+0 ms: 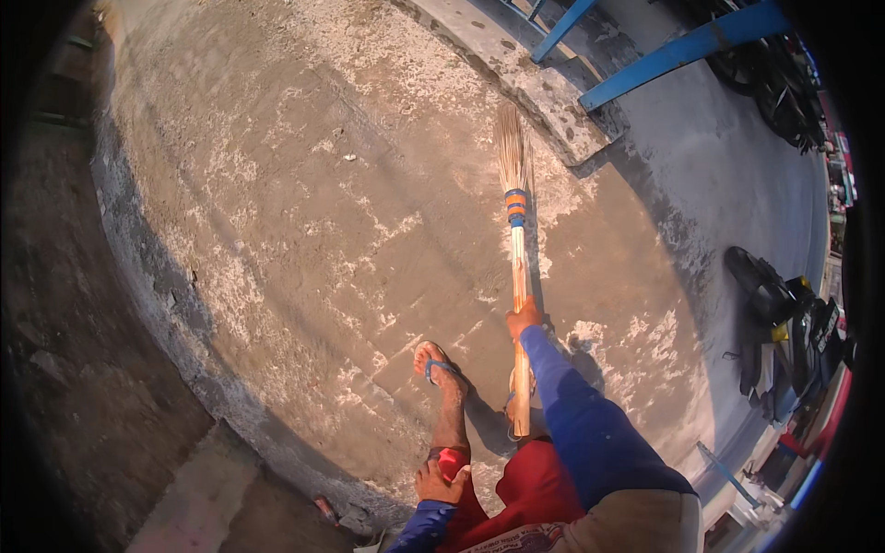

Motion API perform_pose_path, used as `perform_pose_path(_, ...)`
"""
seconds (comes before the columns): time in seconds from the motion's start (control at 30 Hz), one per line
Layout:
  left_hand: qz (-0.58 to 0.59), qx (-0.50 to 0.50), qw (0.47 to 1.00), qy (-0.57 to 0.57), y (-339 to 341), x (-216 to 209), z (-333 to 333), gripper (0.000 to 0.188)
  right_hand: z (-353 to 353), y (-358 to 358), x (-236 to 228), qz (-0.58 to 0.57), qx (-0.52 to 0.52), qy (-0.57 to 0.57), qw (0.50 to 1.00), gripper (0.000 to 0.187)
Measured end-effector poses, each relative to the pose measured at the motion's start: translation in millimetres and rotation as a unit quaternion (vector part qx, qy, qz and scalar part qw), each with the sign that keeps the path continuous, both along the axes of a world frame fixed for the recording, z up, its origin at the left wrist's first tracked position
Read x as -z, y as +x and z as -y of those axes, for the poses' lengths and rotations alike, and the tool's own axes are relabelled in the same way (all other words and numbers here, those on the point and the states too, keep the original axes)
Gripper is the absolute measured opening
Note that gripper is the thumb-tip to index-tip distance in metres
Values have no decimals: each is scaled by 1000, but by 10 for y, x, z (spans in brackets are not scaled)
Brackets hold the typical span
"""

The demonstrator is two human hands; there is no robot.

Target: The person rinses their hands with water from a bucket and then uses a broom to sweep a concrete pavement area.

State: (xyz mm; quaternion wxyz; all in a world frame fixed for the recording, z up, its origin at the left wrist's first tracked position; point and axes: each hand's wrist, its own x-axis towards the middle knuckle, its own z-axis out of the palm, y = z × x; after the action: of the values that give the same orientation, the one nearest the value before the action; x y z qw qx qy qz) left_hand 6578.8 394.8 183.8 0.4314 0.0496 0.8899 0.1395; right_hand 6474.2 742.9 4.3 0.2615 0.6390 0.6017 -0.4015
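A stick broom (519, 253) with a pale wooden handle and a blue-and-orange binding reaches away from me. Its thin brown bristles (511, 147) lie at the ground beside a raised concrete edge (567, 124). My right hand (525, 318) is wrapped round the handle below its middle, and the handle's near end points toward my legs. On the red shorts (452, 463) at my left knee rests my left hand (442, 483), fingers apart and holding nothing.
Rough, patchy concrete ground (304, 230) spreads ahead. Blue metal posts (682, 64) rise at the upper right. Parked motorcycles (784, 304) stand along the right. A darker strip of ground (74, 369) runs down the left. My left foot (437, 364) wears a blue flip-flop.
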Motion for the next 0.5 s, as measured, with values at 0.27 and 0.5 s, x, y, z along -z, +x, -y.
perform_pose_path(0.27, 213, 35, 962, -170, 449, 242, 464, 80, 659, 52, 117, -114, -285, 35, 951, 45)
perform_pose_path(0.5, 222, 80, 948, -212, 444, 428, 288, 80, 44, -406, 675, -35, -77, 45, 995, 47)
